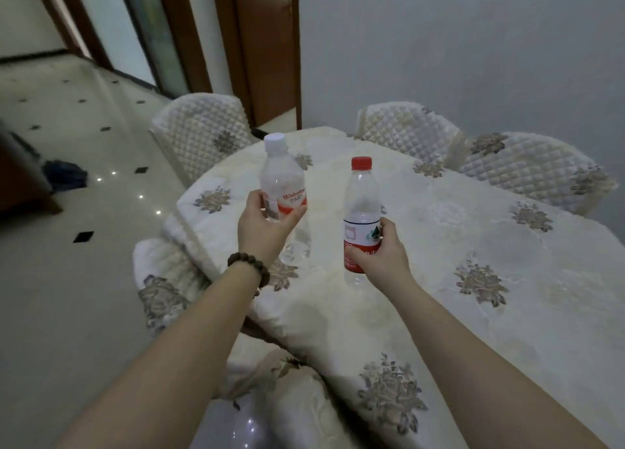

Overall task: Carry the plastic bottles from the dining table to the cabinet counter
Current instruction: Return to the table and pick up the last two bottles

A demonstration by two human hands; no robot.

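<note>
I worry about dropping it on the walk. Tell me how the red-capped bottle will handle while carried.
The red-capped bottle looks clear and empty, so it is probably very light. Its thin plastic wall may dent under a hard squeeze. The right hand grips it at the label, which likely gives better hold than the smooth plastic above.

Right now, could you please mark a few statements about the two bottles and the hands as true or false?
1. The left hand holds the white-capped bottle. True.
2. The right hand is empty. False: it grips the red-capped bottle around its label.
3. Both bottles are tipped on their sides. False: both are roughly upright.
4. A bead bracelet sits on the left wrist. True.
5. The table has a bare wooden top. False: a floral cloth covers it.
</note>
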